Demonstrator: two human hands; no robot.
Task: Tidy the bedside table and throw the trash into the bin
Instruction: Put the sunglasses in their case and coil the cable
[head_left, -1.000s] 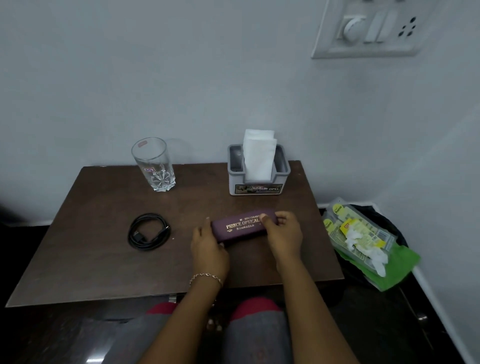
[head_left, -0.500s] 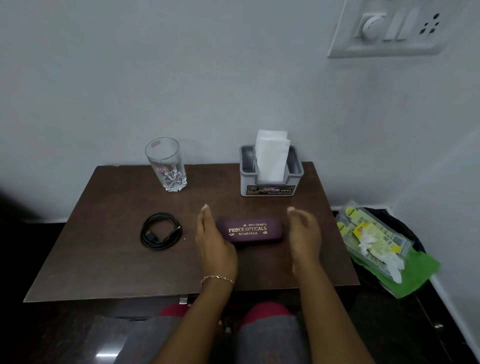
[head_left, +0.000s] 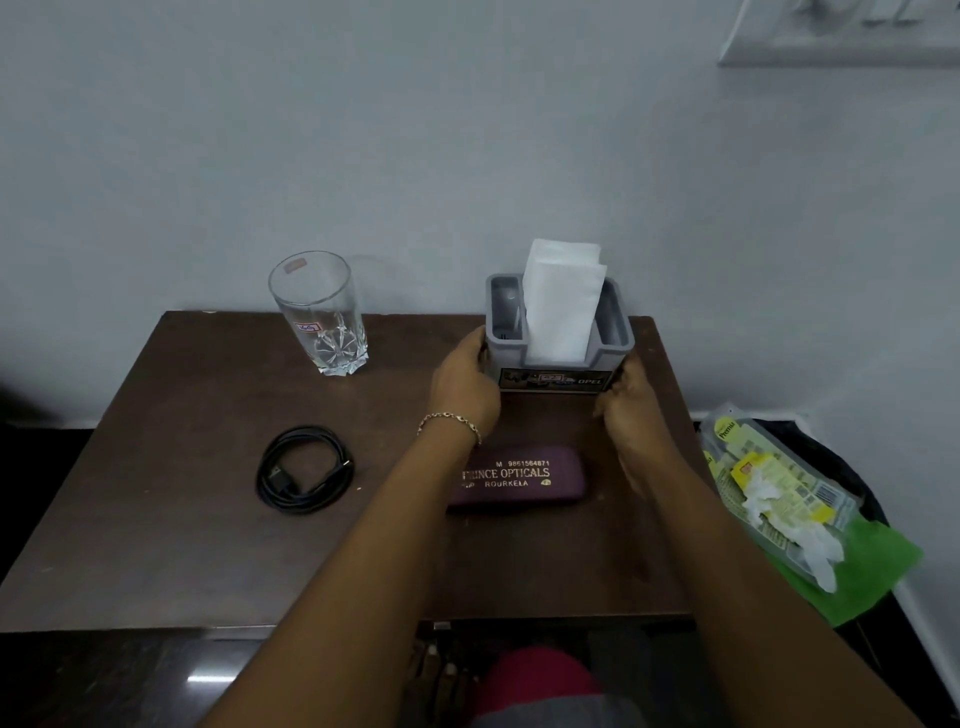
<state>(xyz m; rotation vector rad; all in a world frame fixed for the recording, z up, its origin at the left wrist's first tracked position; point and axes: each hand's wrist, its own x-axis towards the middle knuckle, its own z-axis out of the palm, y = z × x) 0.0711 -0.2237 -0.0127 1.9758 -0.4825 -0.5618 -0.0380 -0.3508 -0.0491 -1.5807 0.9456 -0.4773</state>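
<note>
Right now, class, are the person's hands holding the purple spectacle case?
No: the left hand and right hand grip the sides of the grey tissue holder, while the spectacle case lies on the table.

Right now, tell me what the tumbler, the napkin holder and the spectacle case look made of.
The tumbler: clear glass, see-through with a cut, faceted base. The napkin holder: likely moulded plastic, matt grey with smooth rounded rims. The spectacle case: maroon, dull leather-like or plastic covering with gold printed lettering; which one is unclear.
</note>
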